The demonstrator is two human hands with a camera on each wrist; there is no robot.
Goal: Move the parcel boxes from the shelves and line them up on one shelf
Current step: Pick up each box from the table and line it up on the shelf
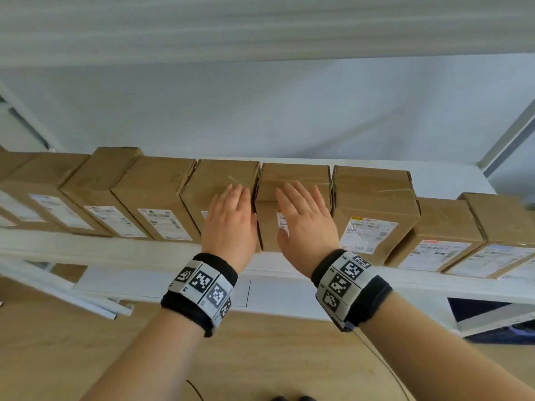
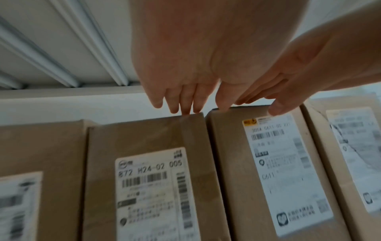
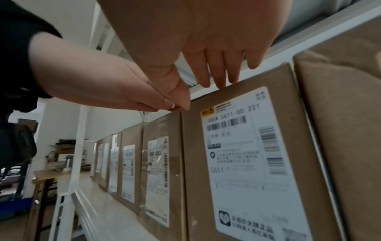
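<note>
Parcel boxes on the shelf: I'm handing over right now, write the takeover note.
Left hand: open, straight fingers at the top front edge of the 872 H24 box.
Right hand: open, fingers at the top edge of the C611 box next to it; neither box is gripped.
Boxes: a row stands side by side on the white shelf, labels facing out.
Done: the row looks nearly complete.
Left: the two rightmost boxes sit further forward, so probably square the fronts. Other shelves are mostly out of view; check them.
</note>
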